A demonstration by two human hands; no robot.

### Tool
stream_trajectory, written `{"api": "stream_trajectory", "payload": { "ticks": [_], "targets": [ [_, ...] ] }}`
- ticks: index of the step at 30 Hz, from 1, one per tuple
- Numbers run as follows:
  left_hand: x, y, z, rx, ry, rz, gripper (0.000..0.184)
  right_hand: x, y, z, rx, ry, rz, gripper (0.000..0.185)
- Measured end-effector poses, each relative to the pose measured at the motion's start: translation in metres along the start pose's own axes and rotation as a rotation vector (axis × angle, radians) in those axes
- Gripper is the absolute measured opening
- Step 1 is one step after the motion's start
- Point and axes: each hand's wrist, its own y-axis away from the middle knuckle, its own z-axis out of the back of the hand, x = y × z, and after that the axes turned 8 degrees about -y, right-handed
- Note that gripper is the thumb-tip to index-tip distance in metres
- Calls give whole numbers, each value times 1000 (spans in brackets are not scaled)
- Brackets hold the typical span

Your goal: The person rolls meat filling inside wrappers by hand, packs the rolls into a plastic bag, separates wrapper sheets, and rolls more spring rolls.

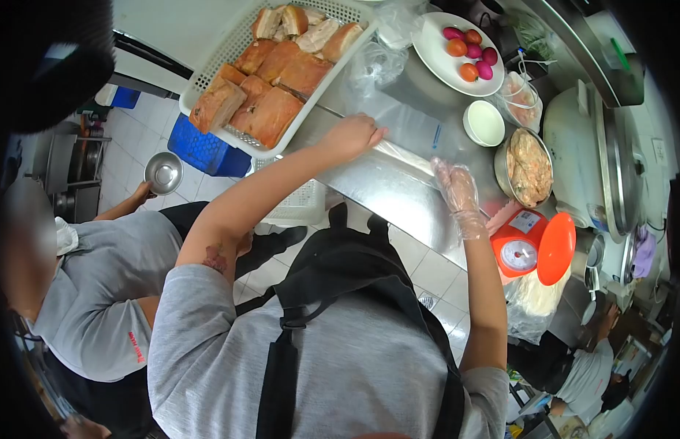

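A clear plastic bag (409,121) with small blue print lies flat on the steel table. My left hand (355,137), bare, is closed at the left end of the bag's near edge. At the other end of that edge is my right hand (457,186), in a clear plastic glove, its fingers pinched on the bag. The near edge runs as a folded strip between the two hands. Right of the bag stand a white bowl (484,123) and a metal bowl of seasoned raw meat (530,168). An orange scale (518,249) sits beyond my right wrist.
A white basket (234,139) of browned meat slabs stands at the back left. A white plate (428,44) holds red and pink round items. A large lidded pot (581,161) is at the right. One person (106,285) at the left holds a metal bowl (163,173); another (589,380) is lower right.
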Motion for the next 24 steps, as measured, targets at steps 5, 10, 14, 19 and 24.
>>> {"api": "stream_trajectory", "payload": {
  "ticks": [5,10,14,19,24],
  "targets": [
    [3,-15,-21,-87,-183,-23,35,-3,-22,3,60,182,-70,49],
    [-9,5,-8,-205,-63,85,36,-10,-12,-10,-100,148,104,39],
    [-10,1,-5,-512,-196,41,61,-8,-14,-19,-105,120,278,34],
    [1,-13,-3,-227,45,219,69,-11,-39,-28,54,273,147,28],
    [21,-26,8,-88,166,170,47,2,-64,-26,-134,345,368,51]
  ]
}}
